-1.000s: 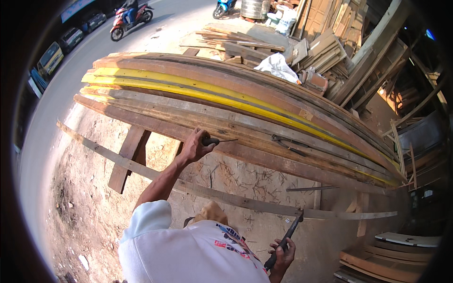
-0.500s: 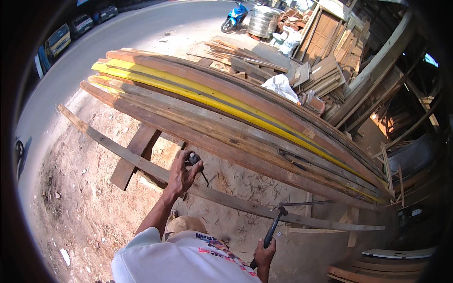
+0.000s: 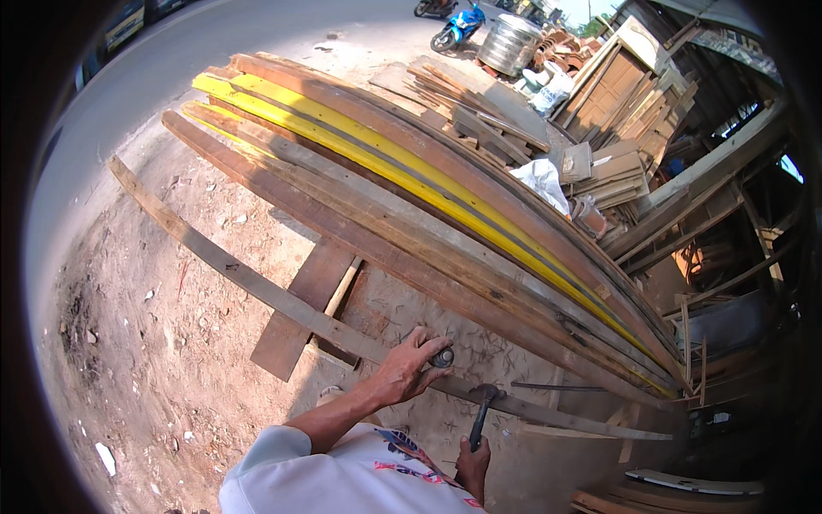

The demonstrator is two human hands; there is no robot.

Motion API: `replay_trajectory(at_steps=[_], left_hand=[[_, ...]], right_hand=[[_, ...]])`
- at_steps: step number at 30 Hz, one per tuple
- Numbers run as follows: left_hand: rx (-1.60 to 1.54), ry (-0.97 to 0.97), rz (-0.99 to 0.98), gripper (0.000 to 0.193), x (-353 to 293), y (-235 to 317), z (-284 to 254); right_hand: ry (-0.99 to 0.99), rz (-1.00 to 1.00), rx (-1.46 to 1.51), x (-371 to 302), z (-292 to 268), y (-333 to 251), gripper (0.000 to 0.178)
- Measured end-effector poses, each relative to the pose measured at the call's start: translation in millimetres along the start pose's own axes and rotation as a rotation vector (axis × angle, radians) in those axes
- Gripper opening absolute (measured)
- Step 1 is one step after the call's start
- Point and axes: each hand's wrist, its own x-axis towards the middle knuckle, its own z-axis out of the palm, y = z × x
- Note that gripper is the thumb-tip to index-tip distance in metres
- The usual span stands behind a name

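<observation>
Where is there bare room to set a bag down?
The widest patch is the dirt bordered by the thin plank, road and white shirt, though pale bits litter it. A narrower strip lies between that plank and the stacked beams, left of the brown crosspiece. It is crowded around the left hand, hammer and right hand.

1 blue motorbike (image 3: 459, 27) near a silvery drum (image 3: 509, 45), reddish tiles (image 3: 567, 51) beside it, crumpled white sack (image 3: 542, 182)

- Left hand (image 3: 401, 372) holds a dark tool handle (image 3: 442, 357) over a long narrow plank (image 3: 265, 291).
- Right hand (image 3: 473, 463) grips a hammer (image 3: 480, 420), its head overlapping the plank.
- Yellow beams (image 3: 257, 104) among brown ones.
</observation>
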Motion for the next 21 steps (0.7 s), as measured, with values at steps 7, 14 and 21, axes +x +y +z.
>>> replay_trajectory(at_steps=[7, 14, 21], left_hand=[[-0.126, 0.099, 0.135, 0.056, -5.7, 5.6, -30.1], [-0.087, 0.060, 0.081, 0.054, -11.8, -22.9, -40.5], [-0.096, 0.041, 0.170, 0.052, -11.5, -12.0, -60.2]], right_hand=[[-0.103, 0.305, 0.108, -13.1, -9.6, -61.5, 0.025], [0.077, 0.202, 0.031, -26.0, 9.2, -93.8, 0.028], [0.003, 0.285, -0.034, -18.7, 25.6, -88.2, 0.030]])
